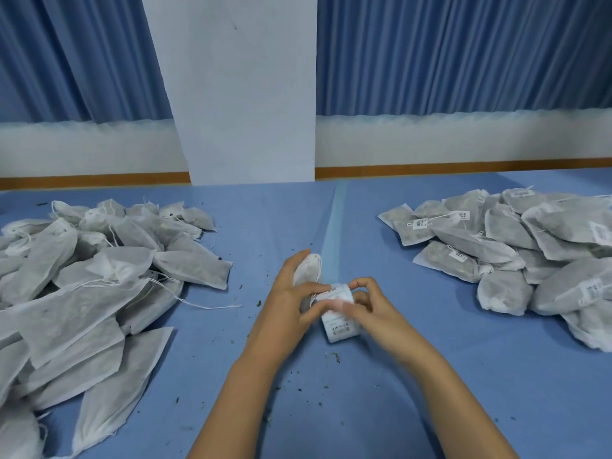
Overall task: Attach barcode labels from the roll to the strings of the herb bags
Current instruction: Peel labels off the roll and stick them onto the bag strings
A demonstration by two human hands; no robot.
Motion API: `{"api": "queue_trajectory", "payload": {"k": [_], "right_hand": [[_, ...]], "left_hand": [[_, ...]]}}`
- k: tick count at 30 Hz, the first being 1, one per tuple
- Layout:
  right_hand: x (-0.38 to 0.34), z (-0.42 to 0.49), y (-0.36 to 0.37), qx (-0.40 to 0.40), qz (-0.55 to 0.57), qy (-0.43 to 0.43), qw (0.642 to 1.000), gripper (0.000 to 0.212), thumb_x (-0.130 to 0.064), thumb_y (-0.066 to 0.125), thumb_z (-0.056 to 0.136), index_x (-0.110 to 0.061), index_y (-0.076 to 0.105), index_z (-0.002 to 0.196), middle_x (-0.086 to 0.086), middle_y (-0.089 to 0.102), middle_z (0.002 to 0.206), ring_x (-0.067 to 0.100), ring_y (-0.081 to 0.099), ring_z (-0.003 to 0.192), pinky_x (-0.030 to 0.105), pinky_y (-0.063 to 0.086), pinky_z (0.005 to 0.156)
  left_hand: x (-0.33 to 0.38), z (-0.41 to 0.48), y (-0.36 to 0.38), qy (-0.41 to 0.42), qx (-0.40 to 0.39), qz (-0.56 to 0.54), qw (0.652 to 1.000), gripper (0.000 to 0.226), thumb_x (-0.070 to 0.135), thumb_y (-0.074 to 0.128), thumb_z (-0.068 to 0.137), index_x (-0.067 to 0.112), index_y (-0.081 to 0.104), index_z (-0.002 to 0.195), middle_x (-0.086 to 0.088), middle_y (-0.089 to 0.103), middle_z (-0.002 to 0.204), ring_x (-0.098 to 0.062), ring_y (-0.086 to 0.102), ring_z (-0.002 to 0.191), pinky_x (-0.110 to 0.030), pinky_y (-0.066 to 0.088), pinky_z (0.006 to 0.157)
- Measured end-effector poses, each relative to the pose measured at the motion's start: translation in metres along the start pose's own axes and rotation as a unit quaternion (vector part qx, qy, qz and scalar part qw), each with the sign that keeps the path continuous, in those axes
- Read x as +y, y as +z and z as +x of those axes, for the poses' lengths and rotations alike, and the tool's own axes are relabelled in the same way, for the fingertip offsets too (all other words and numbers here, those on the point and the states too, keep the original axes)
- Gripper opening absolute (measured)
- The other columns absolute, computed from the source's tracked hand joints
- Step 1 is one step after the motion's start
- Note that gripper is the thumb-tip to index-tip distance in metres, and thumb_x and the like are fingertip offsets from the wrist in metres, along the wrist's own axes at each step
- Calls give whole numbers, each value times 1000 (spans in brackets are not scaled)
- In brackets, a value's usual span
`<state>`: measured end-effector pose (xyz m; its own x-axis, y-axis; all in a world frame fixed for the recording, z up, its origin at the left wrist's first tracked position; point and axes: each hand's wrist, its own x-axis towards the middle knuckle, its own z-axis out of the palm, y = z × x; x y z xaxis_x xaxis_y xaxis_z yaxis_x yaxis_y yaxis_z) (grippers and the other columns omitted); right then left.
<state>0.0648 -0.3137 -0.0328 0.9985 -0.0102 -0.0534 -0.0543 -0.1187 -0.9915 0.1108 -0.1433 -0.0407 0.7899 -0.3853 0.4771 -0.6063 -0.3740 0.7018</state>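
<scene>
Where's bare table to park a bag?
Free: table strip between left pile and right pile, from pillar down to label roll; near-right corner too. Crowded: both sides, and centre: left hand grips bag, right hand pinches roll.

A blue surface (430,376) is carrying two heaps, well apart. The left heap of herb bags (82,293) is lying with strings trailing loose, and the right heap of herb bags (530,253) is showing barcode labels. Dark herb crumbs (334,357) are lying scattered between them, near a pale stripe (336,220).
</scene>
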Motion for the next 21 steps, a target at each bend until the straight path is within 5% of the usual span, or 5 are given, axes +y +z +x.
{"api": "queue_trajectory", "payload": {"k": [4,9,13,21], "right_hand": [[-1,2,6,133,23,20,991,22,-28,65,88,-8,60,96,1,60,82,1,59,63,10,43,57],[-5,-2,9,104,71,32,992,16,-14,61,90,-8,63,103,8,68,101,13,64,84,20,46,73],[-5,-1,11,72,96,20,993,13,-8,57,91,-12,60,103,3,67,94,9,63,78,21,47,71],[-4,1,13,92,60,2,994,5,-11,57,93,-12,60,97,2,63,84,6,59,65,16,46,59]], "left_hand": [[7,-4,3,45,-14,-20,999,14,23,79,79,24,74,92,19,33,148,4,32,136,-5,25,104],[10,-1,4,6,56,-47,997,11,19,76,82,29,74,85,9,42,141,6,36,132,-4,25,103],[6,2,6,-52,48,-35,997,12,18,77,81,19,75,92,7,36,142,-1,36,132,0,21,100],[11,1,3,-74,-30,-49,996,18,34,81,74,46,69,82,35,30,135,24,24,125,8,18,91]]}}
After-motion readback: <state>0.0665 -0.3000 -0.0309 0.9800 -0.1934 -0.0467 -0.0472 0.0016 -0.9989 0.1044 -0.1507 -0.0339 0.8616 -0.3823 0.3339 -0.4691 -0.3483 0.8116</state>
